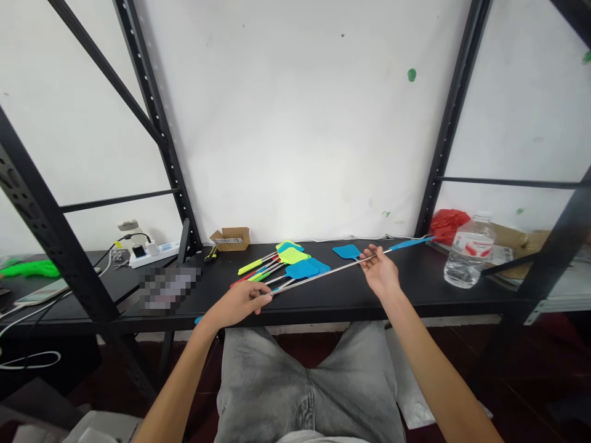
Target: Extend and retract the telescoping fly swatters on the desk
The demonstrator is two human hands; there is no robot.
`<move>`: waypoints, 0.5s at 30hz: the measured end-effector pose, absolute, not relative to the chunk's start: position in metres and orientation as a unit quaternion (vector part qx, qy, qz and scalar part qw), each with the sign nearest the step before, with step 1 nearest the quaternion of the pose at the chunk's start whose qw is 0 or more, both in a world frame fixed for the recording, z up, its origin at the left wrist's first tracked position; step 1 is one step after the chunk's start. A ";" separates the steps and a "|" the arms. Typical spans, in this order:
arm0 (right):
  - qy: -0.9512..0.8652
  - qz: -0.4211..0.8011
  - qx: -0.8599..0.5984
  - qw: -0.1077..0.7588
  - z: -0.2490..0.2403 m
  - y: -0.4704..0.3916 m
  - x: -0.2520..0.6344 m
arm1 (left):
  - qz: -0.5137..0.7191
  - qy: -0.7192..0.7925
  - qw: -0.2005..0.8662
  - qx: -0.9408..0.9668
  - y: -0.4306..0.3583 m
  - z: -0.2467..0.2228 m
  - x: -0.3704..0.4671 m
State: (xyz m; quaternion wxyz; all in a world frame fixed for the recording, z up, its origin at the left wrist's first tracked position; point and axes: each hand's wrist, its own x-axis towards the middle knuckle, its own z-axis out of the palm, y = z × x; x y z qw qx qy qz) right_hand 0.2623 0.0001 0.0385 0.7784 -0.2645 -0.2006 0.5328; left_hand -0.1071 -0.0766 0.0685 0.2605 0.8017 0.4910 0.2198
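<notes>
here's the thin silver rod (339, 269), right in the middle of the frame, and it's long! its axis runs on a slant, low at the left and climbing to the right, held just above the black desk (406, 295). the blue grip (410, 243) at its far end points right and slightly up, towards the red bag (447, 225) and the clear bottle (468, 253) at the right of the frame.

my left hand (242, 303), left of centre and low, has thumb and fingertips together, pinched on the rod's lower end. my right hand (378, 271), right of centre, is turned palm up, fingers curled, the rod crossing them; whether they're pressed tight on it, i can't tell.

just left of those right fingers, a single blue swatter head (347, 251), its broad face showing. further left, between my hands, a fan of blue swatter heads (305, 269) overlaps by the rod, with a yellow-green swatter head (295, 255) just above them. yellow-green handles (250, 267) point down and left from that pile.

beyond it, up and left, an open cardboard box (231, 239) near the wall (300, 123), and at the far left, a white power strip (154, 254) with plugs in it.
</notes>
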 end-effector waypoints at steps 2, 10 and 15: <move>-0.163 0.530 -0.272 0.786 0.042 0.001 0.274 | 0.211 0.500 0.249 0.802 -0.076 0.071 -0.114; -0.116 0.526 -0.268 0.799 0.051 -0.003 0.307 | 0.208 0.535 0.256 0.778 -0.081 0.080 -0.137; -0.112 0.479 -0.321 0.809 0.046 0.000 0.305 | 0.216 0.515 0.174 0.811 -0.082 0.084 -0.142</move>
